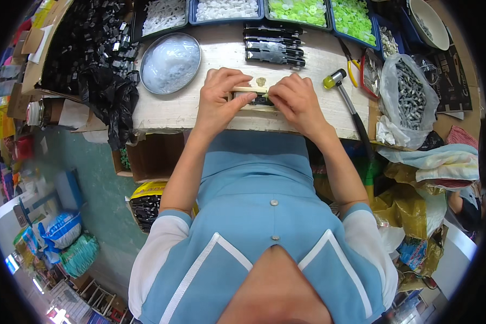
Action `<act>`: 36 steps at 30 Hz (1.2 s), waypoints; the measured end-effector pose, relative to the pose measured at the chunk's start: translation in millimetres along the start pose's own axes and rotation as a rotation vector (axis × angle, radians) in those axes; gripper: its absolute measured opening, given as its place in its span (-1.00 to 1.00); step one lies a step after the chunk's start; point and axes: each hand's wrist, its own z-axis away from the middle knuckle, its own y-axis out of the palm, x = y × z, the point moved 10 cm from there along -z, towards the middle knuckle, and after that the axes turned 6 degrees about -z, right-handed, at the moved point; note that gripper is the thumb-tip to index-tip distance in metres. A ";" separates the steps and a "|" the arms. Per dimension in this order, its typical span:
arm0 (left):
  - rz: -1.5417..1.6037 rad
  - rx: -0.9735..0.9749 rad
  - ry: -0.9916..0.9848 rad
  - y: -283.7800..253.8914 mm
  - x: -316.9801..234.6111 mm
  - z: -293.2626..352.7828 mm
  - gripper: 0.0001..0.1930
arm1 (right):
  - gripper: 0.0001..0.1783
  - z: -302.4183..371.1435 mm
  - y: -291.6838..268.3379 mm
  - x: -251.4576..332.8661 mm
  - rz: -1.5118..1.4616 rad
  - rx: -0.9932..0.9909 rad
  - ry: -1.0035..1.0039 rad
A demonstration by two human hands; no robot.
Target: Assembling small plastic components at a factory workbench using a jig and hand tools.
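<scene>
Head view: right of and nearer the body than the round dish (164, 93), the left hand (222, 98) has its grip clamped on a pale strip (244, 89) beside a dark part (260, 100). Farther right of the dish, the right hand's (298, 100) grip meets them, hold unclear. Uneven pressure could skew the strip.

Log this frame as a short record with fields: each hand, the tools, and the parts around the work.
Left hand: thumb and fingers on a pale strip
Right hand: fingers bunched near its right end; grip detail hidden
Between hands: small black piece
Tools, right: hammer, yellow-handled pliers
Beyond hands: black assemblies laid in a row
Far edge: white pieces, green pieces in bins
Left: round dish
</scene>
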 end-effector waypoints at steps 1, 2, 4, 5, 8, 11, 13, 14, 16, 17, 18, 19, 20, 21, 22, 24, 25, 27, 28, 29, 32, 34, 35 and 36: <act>-0.130 0.048 0.071 4.7 -2.0 1.9 -0.71 | -0.90 0.9 8.2 1.0 0.044 0.053 -0.017; -0.131 0.048 0.069 6.0 0.0 4.1 -0.71 | -0.90 0.9 10.1 1.1 0.042 0.055 -0.016; -0.173 0.158 0.030 20.6 7.0 8.5 -0.70 | -0.89 0.7 14.7 3.1 0.093 0.067 -0.034; -0.172 0.159 0.029 22.3 7.5 9.3 -0.70 | -0.89 -0.1 16.6 2.8 0.092 0.067 -0.033; -0.228 0.178 0.044 27.7 6.2 9.4 -0.70 | -0.88 -1.1 17.6 3.7 0.088 0.060 -0.050; -0.247 0.207 0.029 30.2 5.5 8.3 -0.72 | -0.90 0.4 24.2 3.5 0.042 0.143 -0.044; -0.256 0.223 0.037 31.8 5.0 7.2 -0.73 | -0.91 0.6 24.0 3.0 0.045 0.132 -0.034; -0.258 0.224 0.037 31.8 4.6 6.6 -0.73 | -0.91 1.0 24.5 2.7 0.044 0.131 -0.034; -0.284 0.251 0.016 34.6 5.9 5.4 -0.75 | -0.92 2.0 24.0 0.1 0.029 0.117 -0.022; -0.286 0.252 0.017 34.9 5.8 4.1 -0.75 | -0.92 2.6 25.0 0.8 0.027 0.114 -0.022; -0.299 0.265 0.021 36.2 5.8 2.9 -0.77 | -0.91 3.0 25.5 2.1 0.051 0.100 -0.016; -0.313 0.279 0.026 37.6 5.5 2.1 -0.78 | -0.91 3.5 24.9 2.1 0.074 0.086 -0.008; -0.315 0.282 0.028 37.9 3.9 0.9 -0.78 | -0.91 3.6 22.5 1.0 0.073 0.082 -0.006; -0.351 0.306 0.035 40.1 1.8 -0.2 -0.79 | -0.90 3.6 20.3 -0.8 0.049 0.099 -0.002; -0.389 0.328 0.040 41.3 -0.7 -0.9 -0.81 | -0.89 3.5 18.1 -2.3 0.023 0.117 0.000; -0.464 0.338 0.112 42.8 -13.5 -3.6 -0.81 | -0.89 4.4 -0.3 -13.9 0.019 0.056 0.004; -0.534 0.345 0.182 44.6 -22.4 -4.4 -0.82 | -0.89 6.8 -14.4 -20.8 0.016 0.000 0.008; -0.628 0.429 0.200 49.0 -26.4 -6.6 -0.81 | -0.89 13.5 -49.1 -46.4 -0.019 -0.068 0.083; -0.711 0.515 0.220 56.6 -27.7 -9.1 -0.80 | -0.89 20.0 -68.3 -65.0 -0.038 -0.113 0.145; -0.736 0.611 0.219 61.6 -31.2 -13.8 -0.78 | -0.91 27.1 -92.1 -82.2 -0.039 -0.207 0.248; -0.631 0.541 0.395 78.2 -65.3 -55.1 -0.76 | -0.91 56.7 -149.9 -132.1 0.085 -0.375 0.471; -0.655 0.477 0.461 109.6 -84.6 -97.2 -0.76 | -0.88 73.5 -168.8 -162.4 0.273 -0.337 0.560; -0.692 0.479 0.442 128.9 -87.9 -120.6 -0.75 | -0.87 77.3 -171.6 -173.8 0.429 -0.285 0.575; -0.731 0.479 0.417 149.2 -87.6 -144.2 -0.75 | -0.86 78.1 -172.2 -181.9 0.582 -0.228 0.588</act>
